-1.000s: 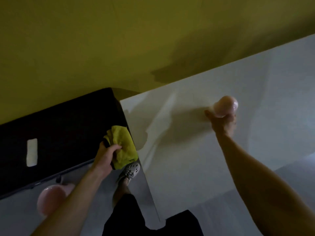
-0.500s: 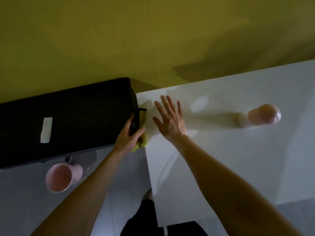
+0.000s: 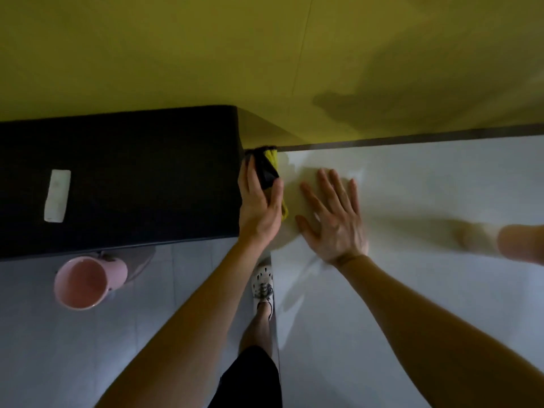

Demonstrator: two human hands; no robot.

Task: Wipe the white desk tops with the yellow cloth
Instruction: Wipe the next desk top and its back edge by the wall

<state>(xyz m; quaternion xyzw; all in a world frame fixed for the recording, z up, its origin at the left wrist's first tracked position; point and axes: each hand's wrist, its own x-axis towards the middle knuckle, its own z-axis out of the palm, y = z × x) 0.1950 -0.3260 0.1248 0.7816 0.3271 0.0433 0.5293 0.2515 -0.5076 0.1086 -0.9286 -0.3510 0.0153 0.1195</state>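
The left hand (image 3: pixel 259 207) grips the crumpled yellow cloth (image 3: pixel 272 156), fingers curled round it, and holds it against the far left edge of the glossy white desk top (image 3: pixel 426 304). Just right of it, the right hand (image 3: pixel 332 219) lies flat on the top, fingers spread. The wipe looks barely begun: the cloth sits at the corner, and the broad surface beyond the right hand, where a blurred pink object (image 3: pixel 521 245) stands, appears left to do.
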